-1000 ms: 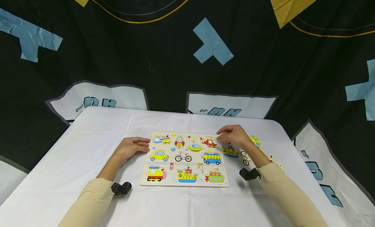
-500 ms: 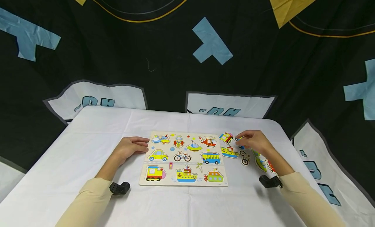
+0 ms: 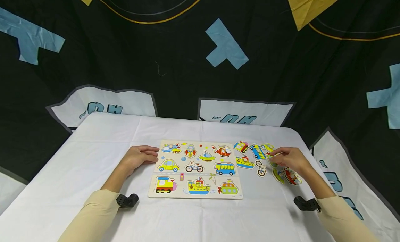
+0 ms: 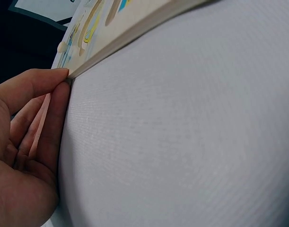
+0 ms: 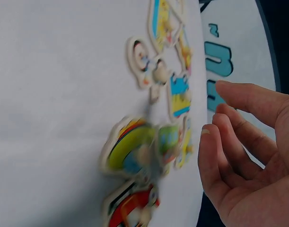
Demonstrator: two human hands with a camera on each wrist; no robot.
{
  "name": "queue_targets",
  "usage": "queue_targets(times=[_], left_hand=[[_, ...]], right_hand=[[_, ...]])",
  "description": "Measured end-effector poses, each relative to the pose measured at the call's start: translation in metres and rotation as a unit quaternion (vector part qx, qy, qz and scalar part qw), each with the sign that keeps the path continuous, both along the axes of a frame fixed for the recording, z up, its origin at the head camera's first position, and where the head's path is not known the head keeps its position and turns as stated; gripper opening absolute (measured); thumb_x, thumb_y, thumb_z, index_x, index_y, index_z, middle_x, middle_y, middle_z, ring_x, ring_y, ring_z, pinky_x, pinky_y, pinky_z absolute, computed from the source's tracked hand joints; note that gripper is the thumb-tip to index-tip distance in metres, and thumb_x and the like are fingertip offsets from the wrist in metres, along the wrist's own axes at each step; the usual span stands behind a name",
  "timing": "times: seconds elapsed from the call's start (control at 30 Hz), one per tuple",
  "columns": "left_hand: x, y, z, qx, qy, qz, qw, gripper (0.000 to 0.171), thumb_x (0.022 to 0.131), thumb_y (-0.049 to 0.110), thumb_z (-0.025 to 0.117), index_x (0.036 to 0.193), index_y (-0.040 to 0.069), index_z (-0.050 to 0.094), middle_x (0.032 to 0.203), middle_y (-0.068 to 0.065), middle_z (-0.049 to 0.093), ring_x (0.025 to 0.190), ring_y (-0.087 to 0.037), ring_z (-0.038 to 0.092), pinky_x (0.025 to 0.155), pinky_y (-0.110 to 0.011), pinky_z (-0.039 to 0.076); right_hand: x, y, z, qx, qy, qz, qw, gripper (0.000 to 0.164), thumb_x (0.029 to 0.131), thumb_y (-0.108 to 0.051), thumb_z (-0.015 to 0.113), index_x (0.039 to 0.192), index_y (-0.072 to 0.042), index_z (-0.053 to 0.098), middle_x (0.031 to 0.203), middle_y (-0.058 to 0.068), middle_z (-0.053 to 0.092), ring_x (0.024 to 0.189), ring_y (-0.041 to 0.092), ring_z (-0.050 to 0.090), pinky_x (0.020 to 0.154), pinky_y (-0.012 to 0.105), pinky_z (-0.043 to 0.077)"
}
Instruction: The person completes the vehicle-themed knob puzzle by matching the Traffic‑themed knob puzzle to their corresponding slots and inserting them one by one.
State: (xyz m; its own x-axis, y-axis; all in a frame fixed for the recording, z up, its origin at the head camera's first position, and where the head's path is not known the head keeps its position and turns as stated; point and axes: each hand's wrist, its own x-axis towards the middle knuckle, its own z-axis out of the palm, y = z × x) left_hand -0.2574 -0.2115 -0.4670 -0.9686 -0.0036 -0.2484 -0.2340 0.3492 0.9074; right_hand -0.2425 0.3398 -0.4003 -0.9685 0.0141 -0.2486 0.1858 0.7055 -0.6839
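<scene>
A wooden puzzle board (image 3: pixel 207 169) with printed vehicle pictures lies flat on the table. My left hand (image 3: pixel 140 158) rests at its left side; in the left wrist view its fingertips touch the board's corner. Right of the board lie loose knobbed pieces: a train (image 3: pixel 241 147), a bus (image 3: pixel 257 151), a ship (image 3: pixel 244 162), a bicycle (image 3: pixel 260 168), a car (image 3: pixel 267 147), a flying saucer (image 3: pixel 277 176) and a helicopter (image 3: pixel 291 176). Above the right of this group hovers my right hand (image 3: pixel 290 159), nothing between its loosely bent fingers. It partly covers another piece.
A white cloth (image 3: pixel 175 221) covers the table. Behind it hangs a black backdrop (image 3: pixel 175 78) with blue and yellow patches. Each wrist carries a small black camera, such as the right one (image 3: pixel 306 203).
My right hand has moved right, from the board's upper right corner over the pieces to their far side. The train, bus and car pieces it covered now show. My left hand has stayed put.
</scene>
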Motion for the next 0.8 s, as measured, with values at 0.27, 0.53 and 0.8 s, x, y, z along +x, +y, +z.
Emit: queue_targets(times=[0.27,0.53,0.8], left_hand=[[0.000,0.001,0.000,-0.009,0.001,0.000,1.0000,0.048,0.084,0.013,0.080,0.130,0.007,0.069,0.106,-0.003,0.078,0.099,-0.008,0.068,0.078,-0.018,0.056],[0.000,0.001,0.001,-0.017,0.002,0.001,0.9999,0.048,0.083,0.015,0.081,0.129,0.007,0.070,0.106,-0.004,0.078,0.101,-0.011,0.069,0.078,-0.019,0.055],[-0.001,0.001,-0.001,-0.010,0.003,-0.001,0.9999,0.048,0.083,0.014,0.081,0.129,0.007,0.069,0.107,-0.004,0.078,0.101,-0.010,0.069,0.078,-0.019,0.056]], right_hand=[[0.015,0.017,-0.014,0.027,-0.006,-0.029,0.999,0.043,0.089,-0.032,0.077,0.120,-0.003,0.070,0.108,0.013,0.074,0.088,0.024,0.063,0.072,0.035,0.052],[0.021,0.030,-0.023,0.041,-0.010,-0.025,0.999,0.041,0.088,-0.033,0.077,0.117,-0.004,0.072,0.109,0.012,0.076,0.094,0.024,0.063,0.073,0.031,0.049],[0.027,0.034,-0.026,0.037,-0.021,-0.016,0.999,0.043,0.085,-0.032,0.080,0.116,-0.003,0.072,0.101,0.006,0.075,0.088,0.021,0.062,0.071,0.032,0.047]])
